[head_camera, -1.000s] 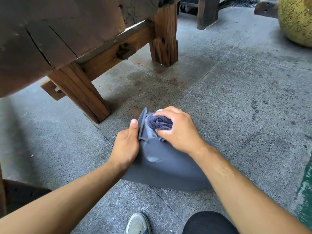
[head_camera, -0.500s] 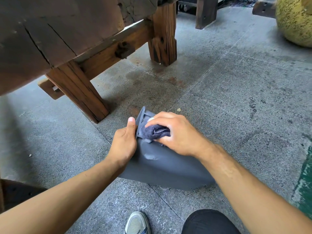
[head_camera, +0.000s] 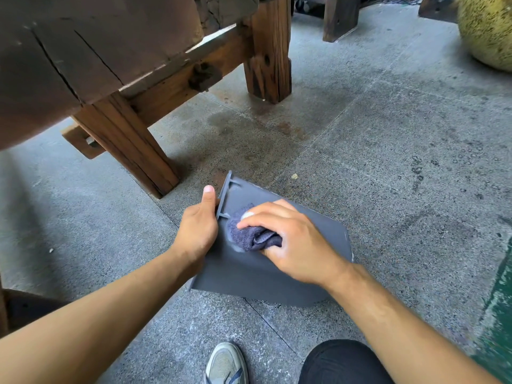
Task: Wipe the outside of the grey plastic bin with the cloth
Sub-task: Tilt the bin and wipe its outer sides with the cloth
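Concrete floor [head_camera: 388, 167] fills most of what we see, and on it, just in front of us, lies the grey plastic bin [head_camera: 249, 273], tipped over on its side with a flat outer wall facing up and its flanged rim pointing away toward the wooden bench [head_camera: 133, 79].

Our left hand [head_camera: 198, 231] grips the bin at its left edge near the rim. The thumb is stretched up along the flange and the fingers are curled around the edge out of sight, so it is closed on the bin.

Our right hand [head_camera: 291, 245] presses a bunched dark blue-grey cloth [head_camera: 250, 235] against the upturned wall, close to the rim and just beside the left hand. The fingers are bent over the top of the cloth and the thumb is tucked beneath it, so the hand is clenched around the wad. A pale smudge shows on the plastic at the cloth's lower edge.

Below the bin we see a grey shoe [head_camera: 225, 364] and a dark trouser knee [head_camera: 343, 361]. A yellow speckled rounded object [head_camera: 487, 29] sits far right.
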The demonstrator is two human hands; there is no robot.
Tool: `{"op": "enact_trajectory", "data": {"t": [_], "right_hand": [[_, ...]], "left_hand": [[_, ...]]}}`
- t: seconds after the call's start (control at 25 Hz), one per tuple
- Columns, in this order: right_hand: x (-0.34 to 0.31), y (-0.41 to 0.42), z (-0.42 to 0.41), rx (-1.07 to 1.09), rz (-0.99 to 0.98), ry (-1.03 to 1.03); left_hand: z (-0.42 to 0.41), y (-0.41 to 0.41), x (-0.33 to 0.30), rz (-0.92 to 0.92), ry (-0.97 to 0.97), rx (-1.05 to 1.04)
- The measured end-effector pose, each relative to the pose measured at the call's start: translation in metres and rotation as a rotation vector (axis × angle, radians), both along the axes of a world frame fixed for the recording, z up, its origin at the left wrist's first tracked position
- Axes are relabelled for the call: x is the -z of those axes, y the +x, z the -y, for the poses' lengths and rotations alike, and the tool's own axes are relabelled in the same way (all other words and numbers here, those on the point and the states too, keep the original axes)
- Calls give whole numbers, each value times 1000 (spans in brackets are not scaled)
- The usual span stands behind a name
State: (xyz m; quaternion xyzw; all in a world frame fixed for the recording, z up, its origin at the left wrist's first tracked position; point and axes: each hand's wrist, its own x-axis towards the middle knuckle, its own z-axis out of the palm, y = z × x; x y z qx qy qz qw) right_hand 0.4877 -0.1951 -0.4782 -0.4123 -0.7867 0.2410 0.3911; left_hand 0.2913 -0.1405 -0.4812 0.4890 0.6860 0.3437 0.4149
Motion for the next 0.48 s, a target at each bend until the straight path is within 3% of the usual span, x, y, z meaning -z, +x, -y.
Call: {"op": "enact_trajectory", "data": {"t": [0.24,0.48], "right_hand": [[4,-12,13,-119,114,148],[-3,0,3,-390,444,197]], "left_hand": [[1,3,-6,-7,-72,-48],[-4,0,-7,82,-143,-58]]}}
